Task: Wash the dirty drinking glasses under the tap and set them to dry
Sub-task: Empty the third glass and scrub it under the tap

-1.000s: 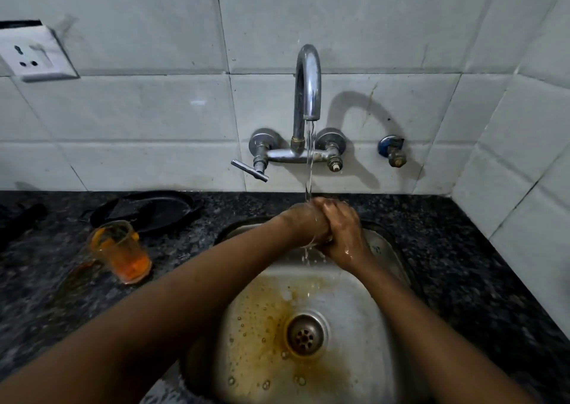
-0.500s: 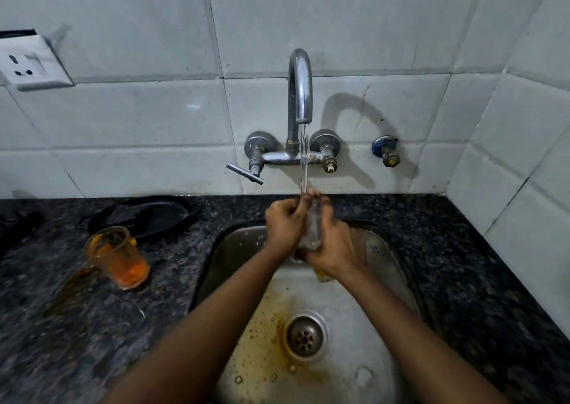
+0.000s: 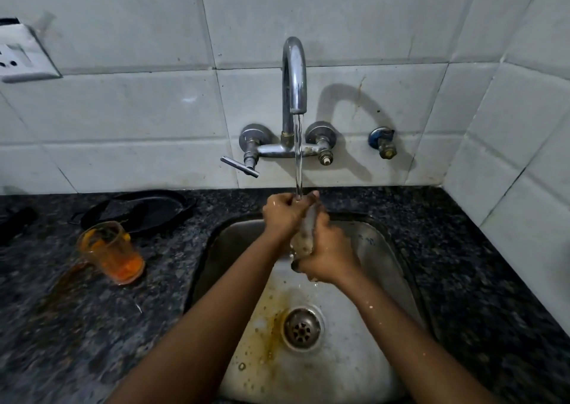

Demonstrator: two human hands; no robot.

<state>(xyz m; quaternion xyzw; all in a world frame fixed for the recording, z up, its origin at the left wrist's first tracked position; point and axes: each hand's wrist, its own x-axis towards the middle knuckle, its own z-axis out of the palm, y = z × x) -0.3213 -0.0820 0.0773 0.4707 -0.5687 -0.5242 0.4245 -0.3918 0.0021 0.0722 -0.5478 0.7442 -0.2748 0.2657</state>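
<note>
Under running chrome tap (image 3: 294, 76), both hands grip clear drinking glass (image 3: 305, 234): left hand (image 3: 285, 215) rim, right hand (image 3: 330, 258) base. Advice: rotate slowly, firm grip, slippery.

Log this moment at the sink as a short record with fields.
tap: running, stream falls onto the hands
glass in hands: clear glass held over the sink
left hand: left hand grips the glass near its top
right hand: right hand grips its lower part
waiting: orange-stained glass upright on the counter, left of the sink
sink floor: brownish stain by the drain
</note>
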